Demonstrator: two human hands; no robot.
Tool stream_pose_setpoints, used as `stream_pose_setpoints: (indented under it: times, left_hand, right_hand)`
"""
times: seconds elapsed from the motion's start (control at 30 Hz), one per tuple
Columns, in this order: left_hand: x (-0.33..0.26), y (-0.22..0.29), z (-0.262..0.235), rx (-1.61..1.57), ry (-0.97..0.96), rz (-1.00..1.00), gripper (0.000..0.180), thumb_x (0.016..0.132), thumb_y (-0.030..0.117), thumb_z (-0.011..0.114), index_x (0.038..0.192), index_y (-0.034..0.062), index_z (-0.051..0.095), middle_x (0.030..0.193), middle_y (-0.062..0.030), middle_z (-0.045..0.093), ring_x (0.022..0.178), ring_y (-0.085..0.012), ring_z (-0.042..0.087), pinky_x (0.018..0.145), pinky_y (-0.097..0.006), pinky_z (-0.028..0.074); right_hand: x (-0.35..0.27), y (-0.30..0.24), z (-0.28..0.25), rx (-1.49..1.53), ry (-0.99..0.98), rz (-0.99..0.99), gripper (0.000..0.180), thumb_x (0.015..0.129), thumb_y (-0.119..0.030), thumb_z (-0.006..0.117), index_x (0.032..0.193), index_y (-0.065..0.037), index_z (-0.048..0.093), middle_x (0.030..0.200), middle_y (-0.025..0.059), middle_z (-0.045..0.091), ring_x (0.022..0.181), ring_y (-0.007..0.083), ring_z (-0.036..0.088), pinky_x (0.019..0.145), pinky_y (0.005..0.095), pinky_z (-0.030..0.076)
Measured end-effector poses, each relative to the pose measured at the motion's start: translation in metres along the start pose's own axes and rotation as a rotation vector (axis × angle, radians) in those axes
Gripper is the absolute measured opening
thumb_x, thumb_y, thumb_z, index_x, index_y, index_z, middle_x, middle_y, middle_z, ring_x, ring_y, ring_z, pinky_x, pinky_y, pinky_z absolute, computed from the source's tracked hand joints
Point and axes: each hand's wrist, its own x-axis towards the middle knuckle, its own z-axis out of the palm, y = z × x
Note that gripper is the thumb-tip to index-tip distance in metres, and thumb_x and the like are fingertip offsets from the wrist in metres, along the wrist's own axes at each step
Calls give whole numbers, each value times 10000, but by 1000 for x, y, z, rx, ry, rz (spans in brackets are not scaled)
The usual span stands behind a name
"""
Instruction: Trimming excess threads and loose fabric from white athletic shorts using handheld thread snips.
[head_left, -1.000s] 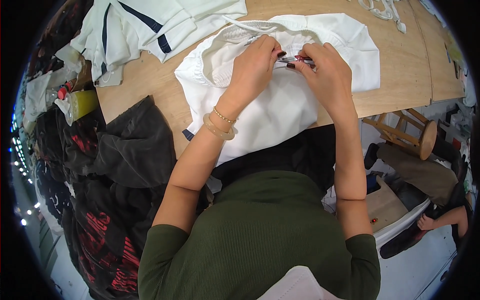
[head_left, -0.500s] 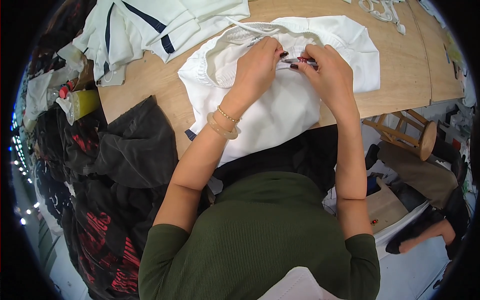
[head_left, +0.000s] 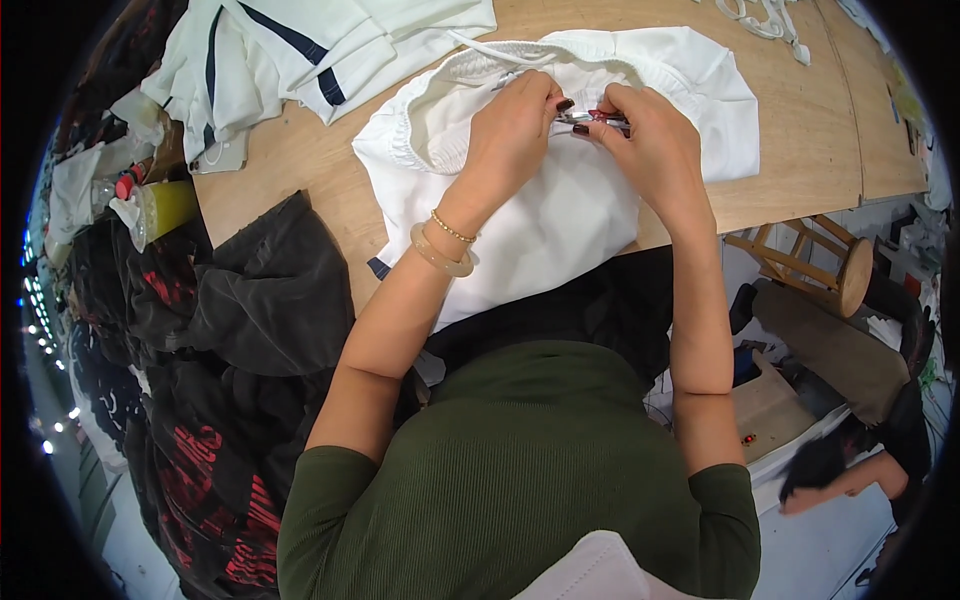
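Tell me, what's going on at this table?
A person in a green top bends over a white garment spread on a wooden table. The left hand and right hand meet at its elastic waistband, pinching a small metal tool. More white clothes lie folded nearby.

The person wears a dark green ribbed top with short sleeves. The left hand has a thin gold bead bracelet and a pale translucent bangle at the wrist; both hands, the right hand too, show dark red nails.
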Motion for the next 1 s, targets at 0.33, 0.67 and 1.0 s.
stream_pose_setpoints:
  times: [0.33,0.67,1.0]
  left_hand:
    - [3,-8,-6,-335,10,-244,89,940,78,453,917,23,518,822,-92,588,707,-208,578,589,-313,456]
    - [-10,-6,-21,-413,-95,-32,220,809,2,652,1011,52,580,944,-15,503,761,-96,520,643,-227,460]
    - [-2,-7,-12,-4,-62,154,126,825,17,629,924,26,552,886,-40,535,711,-127,558,609,-249,466]
  right_hand:
    - [-7,23,9,338,-58,166,161,798,-166,671,831,-24,603,742,84,626,698,184,590,629,300,451]
    - [-17,46,15,802,-1,328,144,844,-110,651,905,10,601,815,23,615,785,77,538,725,209,438]
    - [-17,44,16,824,19,335,145,842,-104,657,920,9,609,816,19,622,783,73,540,715,202,432]
